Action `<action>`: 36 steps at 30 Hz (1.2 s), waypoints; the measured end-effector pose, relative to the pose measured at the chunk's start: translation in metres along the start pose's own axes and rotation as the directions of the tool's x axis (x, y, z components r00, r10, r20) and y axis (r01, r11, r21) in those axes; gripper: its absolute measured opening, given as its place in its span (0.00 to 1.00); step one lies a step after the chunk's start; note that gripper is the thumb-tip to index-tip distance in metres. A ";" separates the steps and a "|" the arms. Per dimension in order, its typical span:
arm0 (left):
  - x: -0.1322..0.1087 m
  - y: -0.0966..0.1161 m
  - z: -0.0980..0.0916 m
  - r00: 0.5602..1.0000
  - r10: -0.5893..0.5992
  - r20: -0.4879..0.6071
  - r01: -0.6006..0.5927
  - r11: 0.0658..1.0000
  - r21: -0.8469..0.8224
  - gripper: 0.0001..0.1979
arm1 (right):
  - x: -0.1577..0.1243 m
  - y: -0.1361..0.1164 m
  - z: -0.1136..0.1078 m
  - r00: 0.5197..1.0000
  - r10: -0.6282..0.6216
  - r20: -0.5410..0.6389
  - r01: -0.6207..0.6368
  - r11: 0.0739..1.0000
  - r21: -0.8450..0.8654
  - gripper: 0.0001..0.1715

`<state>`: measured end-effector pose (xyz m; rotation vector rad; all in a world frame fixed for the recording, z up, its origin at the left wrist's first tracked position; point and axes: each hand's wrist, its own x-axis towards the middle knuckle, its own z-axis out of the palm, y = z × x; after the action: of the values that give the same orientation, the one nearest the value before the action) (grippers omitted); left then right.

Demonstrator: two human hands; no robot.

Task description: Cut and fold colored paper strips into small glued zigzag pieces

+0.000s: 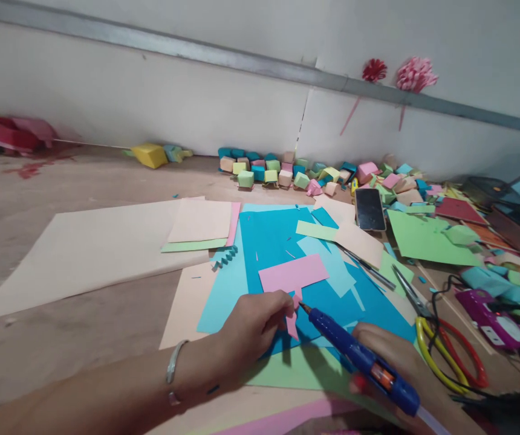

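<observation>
My left hand (253,326) pinches a small folded pink paper piece (293,317) above the blue sheets. My right hand (400,368) grips a blue glue gun (362,359), and its nozzle tip touches the pink piece near my left fingertips. A pink paper rectangle (292,273) lies just beyond on the dark blue sheet (282,241). A silver bracelet circles my left wrist.
Scissors (441,338) with red and yellow handles lie to the right. A phone (369,209) rests beyond the blue sheets. Several small folded paper cubes (287,169) line the wall. A large beige sheet (87,254) spreads left. Cables and a purple device (491,314) sit at right.
</observation>
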<state>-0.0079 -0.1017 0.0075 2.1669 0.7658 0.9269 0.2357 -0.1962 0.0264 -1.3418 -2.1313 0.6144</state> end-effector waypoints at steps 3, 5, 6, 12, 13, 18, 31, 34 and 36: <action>-0.001 -0.001 0.000 1.000 0.015 -0.009 -0.016 1.000 -0.026 0.08 | -0.001 0.000 -0.001 0.998 0.031 0.047 -0.032 0.999 0.015 0.15; -0.002 -0.002 0.000 0.999 0.031 -0.011 -0.032 0.998 -0.046 0.08 | 0.000 -0.003 -0.003 0.993 0.067 0.092 -0.071 0.997 0.034 0.14; -0.002 -0.003 0.000 0.999 0.038 -0.010 -0.038 0.998 -0.056 0.08 | 0.000 -0.004 -0.004 0.990 0.085 0.116 -0.090 0.995 0.040 0.14; -0.004 -0.005 -0.001 0.999 0.023 0.046 -0.020 0.998 -0.067 0.08 | 0.003 -0.009 -0.005 0.973 0.145 0.182 -0.149 0.989 0.011 0.14; -0.004 -0.005 -0.001 0.998 0.030 0.053 -0.027 0.998 -0.055 0.08 | 0.003 -0.009 -0.005 0.973 0.141 0.182 -0.144 0.989 0.007 0.15; -0.006 -0.010 -0.002 0.994 0.079 0.078 -0.077 0.997 -0.019 0.08 | 0.003 -0.009 -0.004 0.976 0.129 0.176 -0.133 0.991 0.009 0.16; -0.010 -0.015 0.000 0.986 0.144 0.088 -0.142 0.989 -0.033 0.12 | 0.001 -0.007 -0.005 0.977 0.126 0.172 -0.126 0.992 -0.006 0.15; -0.010 -0.015 0.000 0.988 0.147 0.053 -0.147 0.989 -0.018 0.13 | 0.001 -0.010 -0.008 0.979 0.124 0.162 -0.126 0.992 0.006 0.15; -0.009 -0.014 -0.001 0.990 0.132 0.045 -0.131 0.991 -0.013 0.12 | 0.000 -0.011 -0.011 0.986 0.109 0.129 -0.115 0.993 0.041 0.14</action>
<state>-0.0171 -0.0994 -0.0061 2.2434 0.6007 0.9407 0.2356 -0.1996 0.0410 -1.4378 -2.1362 0.8104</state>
